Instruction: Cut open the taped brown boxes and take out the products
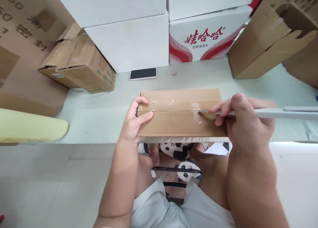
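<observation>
A flat brown cardboard box (174,125) lies near the front edge of the table, with clear tape across its lengthwise seam. My left hand (135,120) grips the box's left end, thumb on top and fingers curled over the far flap. In my right hand (248,115) is a long grey utility knife (280,113), its body reaching out past the right side of the view. The knife's thin tip touches the taped seam right of the box's middle. My right fingers rest against the box's right end and partly hide the knife.
Behind the box lie a phone (143,73) and a small brown scrap (174,73). White cartons (129,46) are stacked at the back. Brown cartons stand left (84,62) and right (260,52). A pale yellow roll (32,125) juts in from the left.
</observation>
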Demonstrator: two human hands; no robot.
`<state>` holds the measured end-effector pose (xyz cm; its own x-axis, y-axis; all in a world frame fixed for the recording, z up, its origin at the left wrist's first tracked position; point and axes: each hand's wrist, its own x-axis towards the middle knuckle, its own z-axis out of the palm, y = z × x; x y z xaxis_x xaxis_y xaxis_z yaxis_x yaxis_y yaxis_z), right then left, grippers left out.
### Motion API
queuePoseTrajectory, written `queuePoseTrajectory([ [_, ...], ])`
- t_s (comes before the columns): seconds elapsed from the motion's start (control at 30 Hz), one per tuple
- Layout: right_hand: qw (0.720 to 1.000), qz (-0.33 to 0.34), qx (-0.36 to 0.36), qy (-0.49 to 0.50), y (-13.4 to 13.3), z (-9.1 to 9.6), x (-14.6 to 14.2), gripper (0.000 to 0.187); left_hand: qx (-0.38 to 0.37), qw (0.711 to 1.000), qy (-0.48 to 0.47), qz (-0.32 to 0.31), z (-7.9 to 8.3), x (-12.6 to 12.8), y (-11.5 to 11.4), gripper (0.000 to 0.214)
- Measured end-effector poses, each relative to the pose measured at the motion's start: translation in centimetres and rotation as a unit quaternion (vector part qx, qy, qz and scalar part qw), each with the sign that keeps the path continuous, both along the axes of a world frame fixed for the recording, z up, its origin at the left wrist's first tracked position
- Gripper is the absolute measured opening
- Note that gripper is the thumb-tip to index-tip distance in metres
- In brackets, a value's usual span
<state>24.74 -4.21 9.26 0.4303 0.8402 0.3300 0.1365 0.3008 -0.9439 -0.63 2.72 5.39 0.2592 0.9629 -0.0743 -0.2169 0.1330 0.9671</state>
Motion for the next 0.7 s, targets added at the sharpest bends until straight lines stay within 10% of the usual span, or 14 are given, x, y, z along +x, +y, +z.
queuePoseTrajectory([
  [0.7,1.000,-0.014,0.008,0.004,0.5,-0.9,0.5,0.054,-0.015,1.000,-0.023,0.012,0.2,0.2,0.1,0.045],
])
